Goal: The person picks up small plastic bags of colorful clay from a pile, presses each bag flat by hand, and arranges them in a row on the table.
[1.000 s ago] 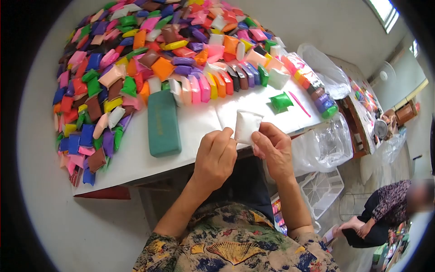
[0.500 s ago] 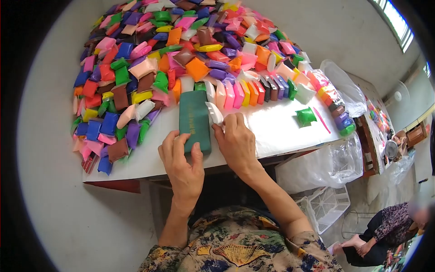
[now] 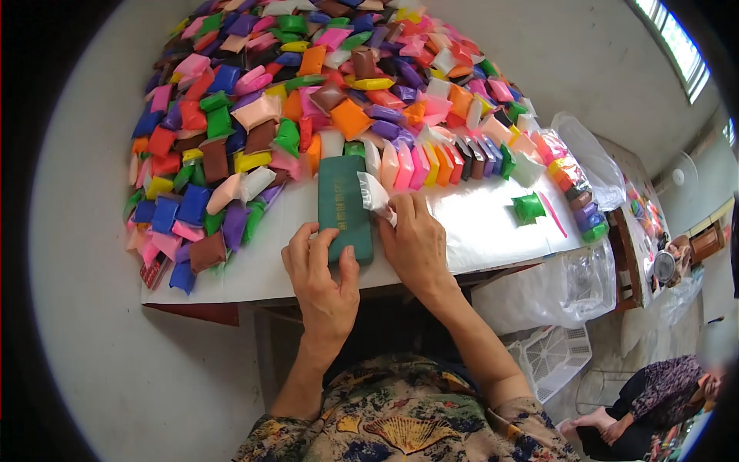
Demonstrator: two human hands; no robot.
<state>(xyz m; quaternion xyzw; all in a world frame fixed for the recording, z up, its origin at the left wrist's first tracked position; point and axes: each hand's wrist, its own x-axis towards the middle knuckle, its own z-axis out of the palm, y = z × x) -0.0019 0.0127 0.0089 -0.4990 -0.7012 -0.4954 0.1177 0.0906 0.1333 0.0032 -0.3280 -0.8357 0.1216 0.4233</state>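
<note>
White-surfaced table [image 3: 485, 223], flat and glare-streaked, far part hidden beneath heap of soft packets [image 3: 350, 118]. Heap cut off at upper edge of view; packets pillow-shaped, many-coloured, overlapping, too crowded to count. Second person [image 3: 654, 393] at lower right, in patterned top, cut short by dark lens border; support beneath hard to make out. Clear plastic bag [image 3: 539, 285], crumpled, below near table edge; white crate [image 3: 558, 358], rigid and perforated, beneath it. Row of packets [image 3: 443, 163] standing on edge along front of heap, left end partly covered by green case [image 3: 342, 200]. Case oblong, smooth, round-cornered, lettering too small to read. Left hand [image 3: 319, 281] at near end of case, fingers spread and part bent, thumb well apart, tips touching; cannot tell how firmly. Right hand [image 3: 417, 239] just right of case, thumb and fingertips pinched together on white packet [image 3: 373, 192]. Packet beside case's right edge, glossy and thin-skinned, lower part concealed by fingers; cannot tell whether touching table. Green packet [image 3: 529, 208], crinkled, lying alone farther right. Pink strip [image 3: 552, 215], slender, slightly curved, just beside it.
</note>
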